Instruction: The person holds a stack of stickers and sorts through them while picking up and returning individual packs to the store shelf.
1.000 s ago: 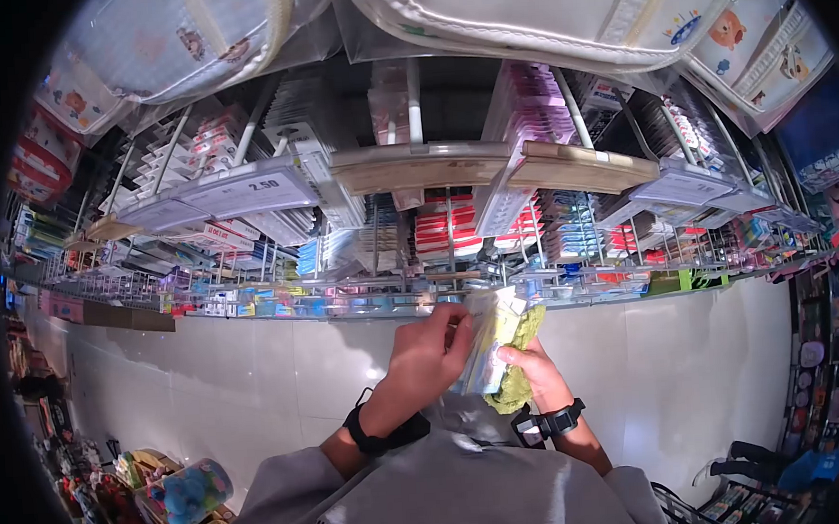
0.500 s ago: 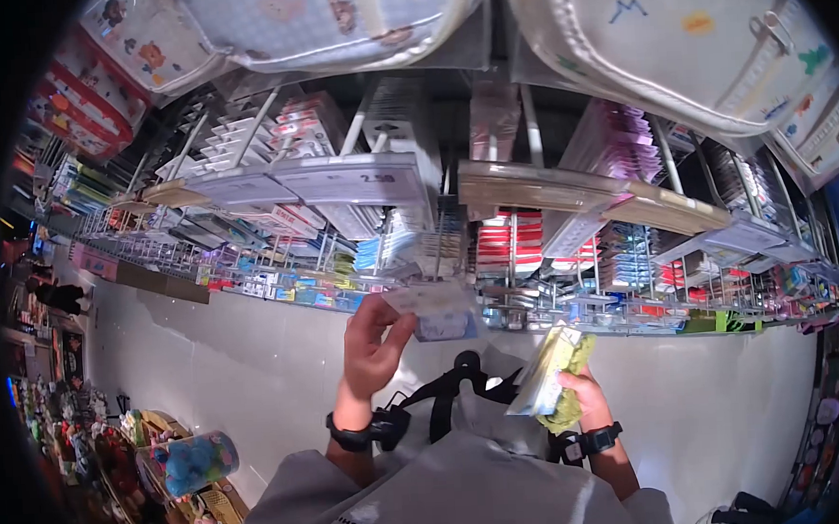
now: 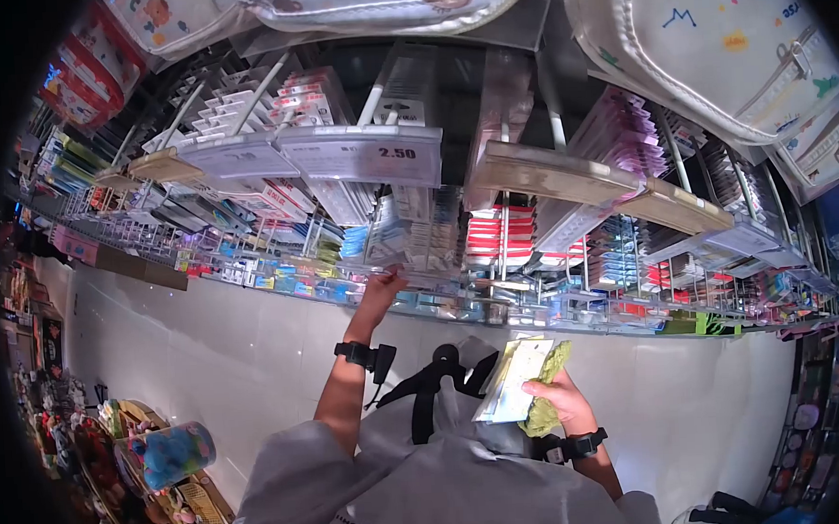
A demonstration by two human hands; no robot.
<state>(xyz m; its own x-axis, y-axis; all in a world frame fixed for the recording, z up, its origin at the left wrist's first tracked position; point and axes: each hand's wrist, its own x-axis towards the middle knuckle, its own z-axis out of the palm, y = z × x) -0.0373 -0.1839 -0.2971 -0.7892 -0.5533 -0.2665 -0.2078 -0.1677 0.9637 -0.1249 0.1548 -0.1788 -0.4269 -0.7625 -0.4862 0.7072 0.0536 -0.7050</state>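
My left hand [image 3: 381, 292] reaches out to the lower rack, its fingers pinched at the edge of a clear flat plastic packet [image 3: 422, 277]. The packet overlaps the hanging packets behind it, and its outline is faint. Close to my body, my right hand [image 3: 561, 399] is wrapped round a small stack of flat white and yellow packets [image 3: 519, 378] together with a crumpled yellow-green item [image 3: 544, 415]. The thumb lies across the front of the stack.
Above my left hand sticks out a price label [image 3: 395, 155] reading 2.50. Metal hooks carry red-and-white packets [image 3: 502, 237] and blue packets [image 3: 614, 252]. Clear printed bags [image 3: 712, 47] hang overhead. Plush toys and a blue-filled tub [image 3: 173, 453] stand behind at left.
My left hand has moved forward, away from my body, carrying the clear packet to the rack. My right hand has shifted slightly left, and its packets have turned more face up.
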